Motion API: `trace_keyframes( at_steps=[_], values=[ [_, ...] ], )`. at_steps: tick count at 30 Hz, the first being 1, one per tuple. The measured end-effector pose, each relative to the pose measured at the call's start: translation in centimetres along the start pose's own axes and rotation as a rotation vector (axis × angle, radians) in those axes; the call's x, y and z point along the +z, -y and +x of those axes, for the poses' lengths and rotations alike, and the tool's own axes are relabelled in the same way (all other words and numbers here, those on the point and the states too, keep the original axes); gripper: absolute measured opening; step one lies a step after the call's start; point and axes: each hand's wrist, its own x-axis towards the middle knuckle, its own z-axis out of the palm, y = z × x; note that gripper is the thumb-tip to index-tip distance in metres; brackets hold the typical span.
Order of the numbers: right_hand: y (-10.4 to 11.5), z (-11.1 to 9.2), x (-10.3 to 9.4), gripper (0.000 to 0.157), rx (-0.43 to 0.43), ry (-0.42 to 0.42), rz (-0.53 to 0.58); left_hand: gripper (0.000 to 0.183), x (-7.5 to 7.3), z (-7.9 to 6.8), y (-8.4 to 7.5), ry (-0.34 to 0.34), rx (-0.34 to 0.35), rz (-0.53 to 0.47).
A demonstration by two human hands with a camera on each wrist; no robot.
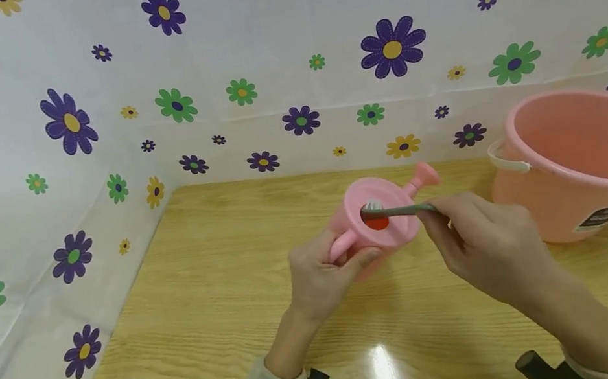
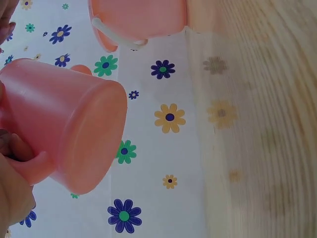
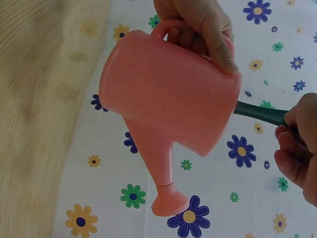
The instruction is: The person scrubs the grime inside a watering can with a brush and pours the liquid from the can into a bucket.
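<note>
A pink toy watering can (image 1: 351, 208) is held up over the table, its round opening tilted toward the head camera. My left hand (image 1: 319, 272) grips its loop handle (image 3: 171, 27), with the thumb lying along the body near the rim. In my right hand (image 1: 492, 246) is a green toothbrush (image 1: 401, 209), pinched by the handle. Its white bristles (image 1: 373, 205) point up at the opening. From the right wrist view, the green handle (image 3: 260, 113) passes behind the can's rim, where the head end is hidden. The can's spout (image 3: 158, 158) has a flared tip.
A large pink bucket (image 1: 577, 201) with a white handle (image 1: 508, 159) stands on the table at the right, behind my right hand. The wood-grain table (image 1: 179, 300) meets a flower-print white sheet (image 1: 236, 49) at the back and left.
</note>
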Motion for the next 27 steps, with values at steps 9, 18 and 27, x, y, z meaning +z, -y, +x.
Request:
trace_keyframes(
  at_steps=[9, 18, 27],
  values=[
    [-1.0, 0.4, 2.0, 0.033, 0.012, 0.045, 0.115, 0.039, -0.2, -0.2, 0.4, -0.088, -0.034, 0.074],
    [-1.0, 0.6, 2.1, 0.031, -0.038, 0.08, 0.09, 0.037, -0.3, 0.2, 0.3, -0.09, -0.023, 0.015],
    [-0.8, 1.5, 2.3, 0.031, -0.05, 0.183, 0.01, 0.036, 0.0, 0.3, -0.4, -0.052, 0.05, 0.041]
  ],
)
